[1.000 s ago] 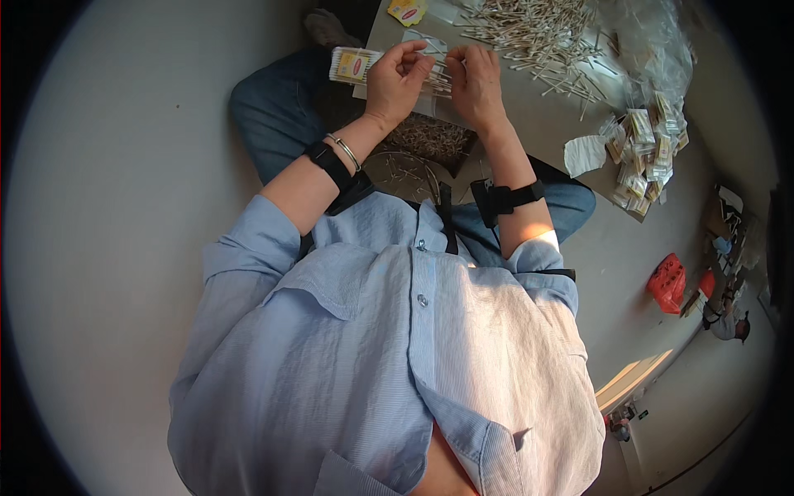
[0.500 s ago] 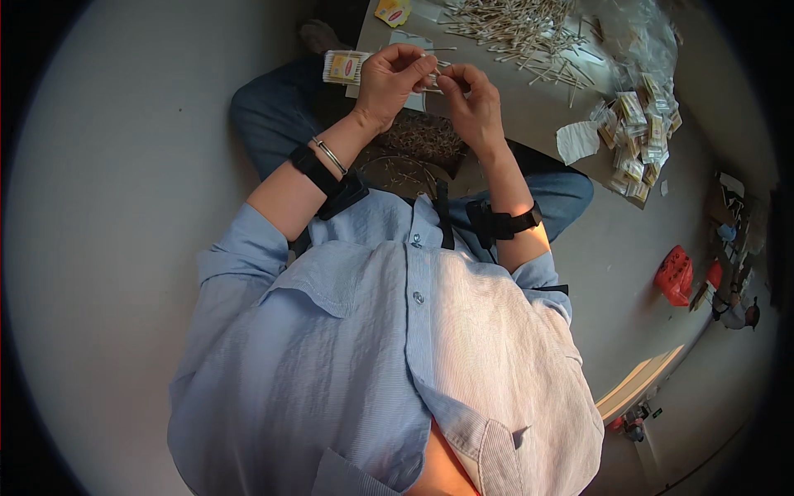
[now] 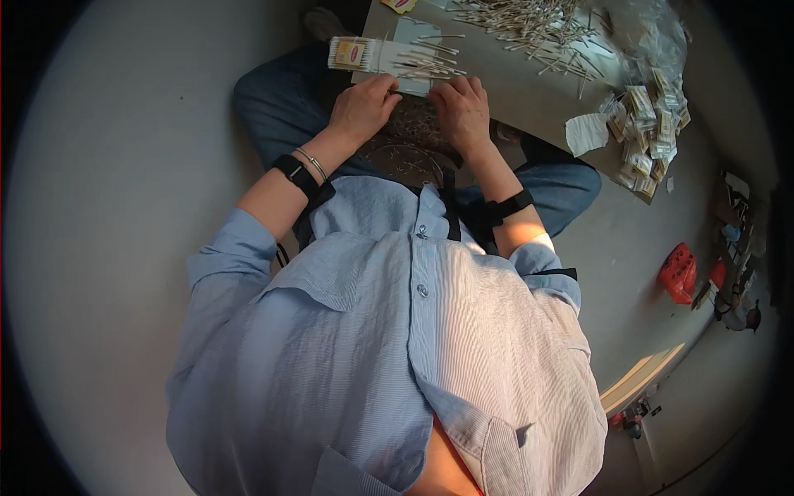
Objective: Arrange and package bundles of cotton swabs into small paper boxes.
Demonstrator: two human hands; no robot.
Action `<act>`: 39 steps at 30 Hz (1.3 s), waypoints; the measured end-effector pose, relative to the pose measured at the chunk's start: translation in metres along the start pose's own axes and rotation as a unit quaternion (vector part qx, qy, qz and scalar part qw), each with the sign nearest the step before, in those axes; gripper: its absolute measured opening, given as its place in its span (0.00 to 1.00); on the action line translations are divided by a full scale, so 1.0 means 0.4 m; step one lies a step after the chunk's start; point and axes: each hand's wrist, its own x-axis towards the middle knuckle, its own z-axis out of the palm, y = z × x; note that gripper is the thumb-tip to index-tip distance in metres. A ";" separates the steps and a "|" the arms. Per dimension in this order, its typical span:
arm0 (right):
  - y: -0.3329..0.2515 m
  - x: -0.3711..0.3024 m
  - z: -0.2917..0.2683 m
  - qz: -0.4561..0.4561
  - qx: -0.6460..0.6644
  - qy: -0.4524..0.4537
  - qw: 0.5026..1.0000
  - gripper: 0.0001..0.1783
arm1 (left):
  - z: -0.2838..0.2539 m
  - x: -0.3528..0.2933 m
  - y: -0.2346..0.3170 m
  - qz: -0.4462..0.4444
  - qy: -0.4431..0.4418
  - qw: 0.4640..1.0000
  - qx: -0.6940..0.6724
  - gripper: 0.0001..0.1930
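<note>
At the table's near edge my left hand (image 3: 364, 109) is closed, thumb and fingers pressed together beside the near end of a pale flat sheet (image 3: 417, 31). My right hand (image 3: 463, 114) faces it across that end, its fingers curled inward. Whatever either hand pinches is too small or hidden to make out. Several loose cotton swabs (image 3: 430, 62) lie on the sheet, heads mostly to the right. Left of them is a clear pack of cotton swabs (image 3: 349, 54) with a yellow and red label.
A large heap of loose cotton swabs (image 3: 529, 21) covers the table's far side. Several filled swab packs (image 3: 649, 136) pile up at the right, near clear plastic bags (image 3: 645, 41) and a crumpled white paper (image 3: 586, 134). A red bag (image 3: 678, 273) lies on the floor.
My hands have moved apart and down toward the table's near edge. The swabs lying on the sheet, mostly covered by my hands before, now show.
</note>
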 end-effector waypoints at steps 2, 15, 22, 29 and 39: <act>-0.006 0.011 0.018 -0.009 -0.019 0.012 1.000 0.04 | 0.007 0.013 -0.005 0.045 0.097 0.993 0.040 0.09; -0.002 0.021 0.038 0.065 -0.013 0.063 0.996 0.08 | 0.029 0.063 -0.008 -0.007 0.060 0.994 0.089 0.06; 0.003 0.024 0.017 0.116 0.009 0.067 0.991 0.20 | 0.058 0.071 -0.019 0.103 0.039 0.986 0.123 0.05; 0.060 0.054 0.003 0.041 -0.004 0.073 0.996 0.31 | 0.031 0.085 0.017 0.121 0.050 0.989 0.063 0.16; 0.066 0.087 0.060 -0.034 -0.093 -0.049 0.994 0.33 | 0.108 0.111 -0.006 0.095 0.122 0.986 -0.060 0.44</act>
